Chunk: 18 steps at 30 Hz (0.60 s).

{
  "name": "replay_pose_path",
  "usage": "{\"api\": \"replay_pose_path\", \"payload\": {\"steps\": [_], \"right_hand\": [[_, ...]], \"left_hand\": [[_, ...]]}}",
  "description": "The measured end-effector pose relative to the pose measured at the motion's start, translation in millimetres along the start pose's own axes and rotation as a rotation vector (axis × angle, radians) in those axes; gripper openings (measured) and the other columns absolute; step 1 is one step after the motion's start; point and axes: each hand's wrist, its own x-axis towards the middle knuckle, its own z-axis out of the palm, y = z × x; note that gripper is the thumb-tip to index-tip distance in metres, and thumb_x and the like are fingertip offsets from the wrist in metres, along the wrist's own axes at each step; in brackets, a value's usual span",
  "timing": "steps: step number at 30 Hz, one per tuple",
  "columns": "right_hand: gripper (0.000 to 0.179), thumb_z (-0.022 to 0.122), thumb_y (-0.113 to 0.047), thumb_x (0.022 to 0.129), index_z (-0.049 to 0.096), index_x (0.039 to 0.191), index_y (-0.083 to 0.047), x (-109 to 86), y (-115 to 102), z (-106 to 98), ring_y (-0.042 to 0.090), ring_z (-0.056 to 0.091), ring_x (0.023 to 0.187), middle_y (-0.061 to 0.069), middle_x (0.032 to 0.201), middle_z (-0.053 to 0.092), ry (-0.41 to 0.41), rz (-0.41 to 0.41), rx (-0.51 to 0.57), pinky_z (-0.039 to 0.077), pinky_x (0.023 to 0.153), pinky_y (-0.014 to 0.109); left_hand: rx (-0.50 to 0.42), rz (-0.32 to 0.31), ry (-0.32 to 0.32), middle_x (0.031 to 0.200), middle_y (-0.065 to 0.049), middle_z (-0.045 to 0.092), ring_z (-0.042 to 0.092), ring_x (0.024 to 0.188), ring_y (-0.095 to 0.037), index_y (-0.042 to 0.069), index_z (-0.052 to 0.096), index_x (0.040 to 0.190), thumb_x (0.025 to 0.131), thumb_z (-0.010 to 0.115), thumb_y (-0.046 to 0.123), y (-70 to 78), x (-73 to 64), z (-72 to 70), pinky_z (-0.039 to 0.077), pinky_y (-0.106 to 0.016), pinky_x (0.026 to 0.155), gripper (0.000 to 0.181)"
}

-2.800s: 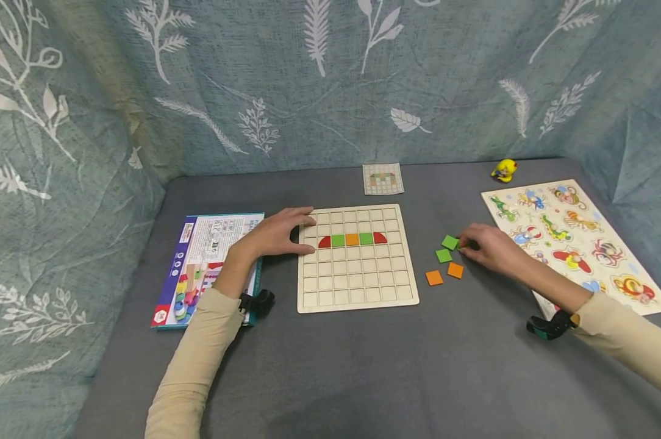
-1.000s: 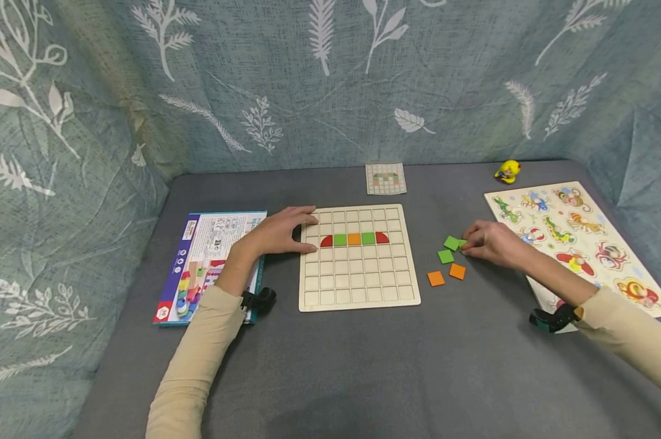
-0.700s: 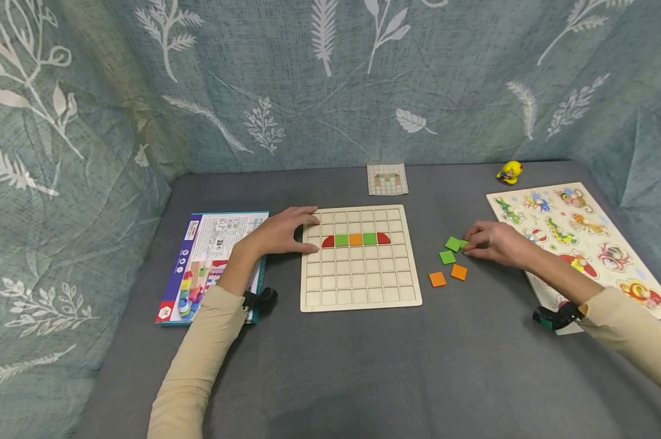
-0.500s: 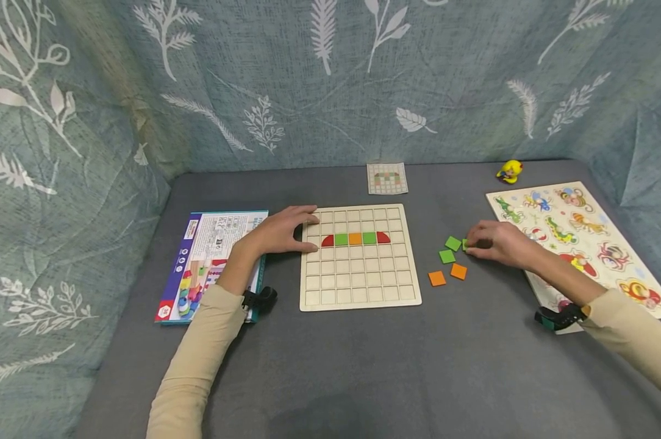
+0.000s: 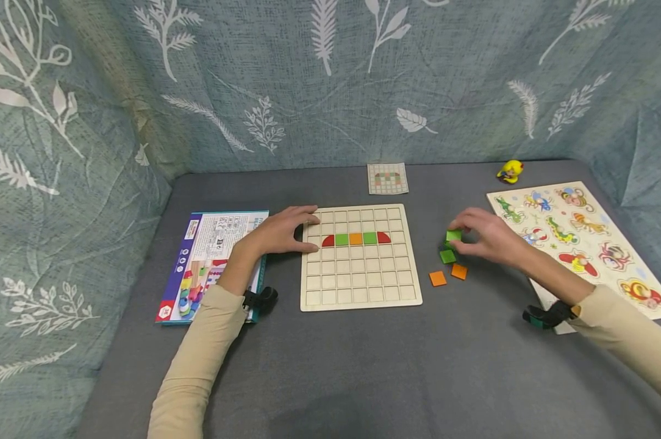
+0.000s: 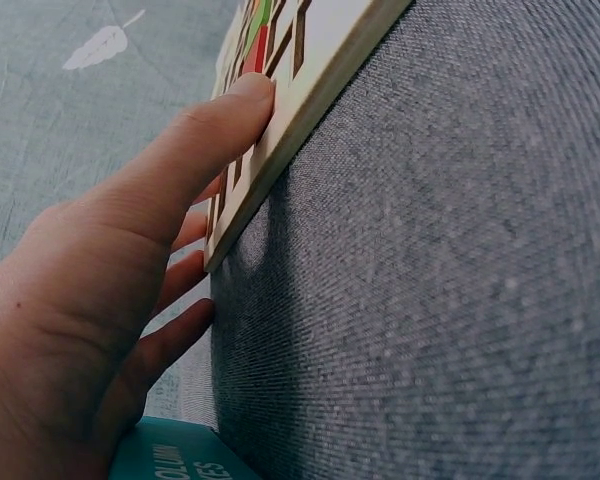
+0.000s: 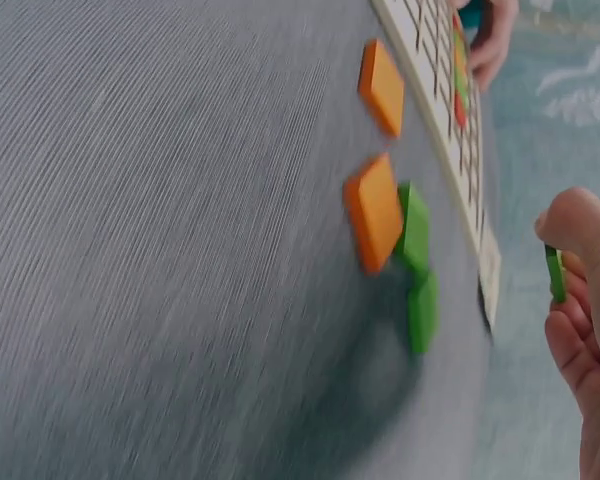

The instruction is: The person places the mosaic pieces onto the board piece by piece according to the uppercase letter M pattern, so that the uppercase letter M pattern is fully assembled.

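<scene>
My right hand (image 5: pixel 486 238) pinches a green square tile (image 5: pixel 453 234) between thumb and fingers. In the right wrist view that green tile (image 7: pixel 556 274) is off the table. Below it on the cloth lie two more green tiles (image 7: pixel 414 228) and two orange tiles (image 7: pixel 376 214). My left hand (image 5: pixel 281 231) rests at the left edge of a wooden grid board (image 5: pixel 360 283), fingers spread, thumb on top. One row of the board bears an orange square (image 5: pixel 355 239) in the middle, a green square on each side and red quarter-round pieces (image 5: pixel 383 238) at both ends.
Behind the board lies a small pattern card (image 5: pixel 388 178). A printed box (image 5: pixel 210 244) sits under the left forearm. On the right is a wooden board with pictures of insects (image 5: pixel 610 225), partly under the right forearm. A yellow toy figure (image 5: pixel 510 172) stands behind it.
My right hand has picked up the rightmost green tile and moved left with it, over the other green tiles. The left hand stays at the board's edge.
</scene>
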Motion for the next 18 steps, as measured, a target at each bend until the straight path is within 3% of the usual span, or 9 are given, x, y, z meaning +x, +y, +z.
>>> {"api": "replay_pose_path", "payload": {"steps": [10, 18], "right_hand": [[0.026, 0.080, -0.002, 0.071, 0.071, 0.096, -0.004, 27.2, -20, 27, 0.017, 0.057, 0.076, 0.006, 0.093, 0.065, -0.021, -0.034, 0.069, 0.048, 0.063, 0.029], [0.027, 0.078, -0.003, 0.075, 0.070, 0.100, -0.002, 46.2, -32, 48, 0.016, 0.058, 0.080, 0.007, 0.097, 0.064, -0.050, -0.068, 0.118, 0.050, 0.066, 0.030]], "left_hand": [[-0.002, -0.002, 0.002, 0.161, -0.004, 0.027, 0.024, 0.149, -0.030, 0.017, 0.052, 0.140, 0.084, 0.070, 0.051, 0.2, -0.6, 0.4, 0.031, -0.056, 0.115, 0.069], [0.000, -0.003, -0.007, 0.161, -0.003, 0.027, 0.024, 0.149, -0.029, 0.018, 0.051, 0.141, 0.085, 0.070, 0.052, -0.5, 0.0, 0.7, 0.031, -0.055, 0.115, 0.069]]}}
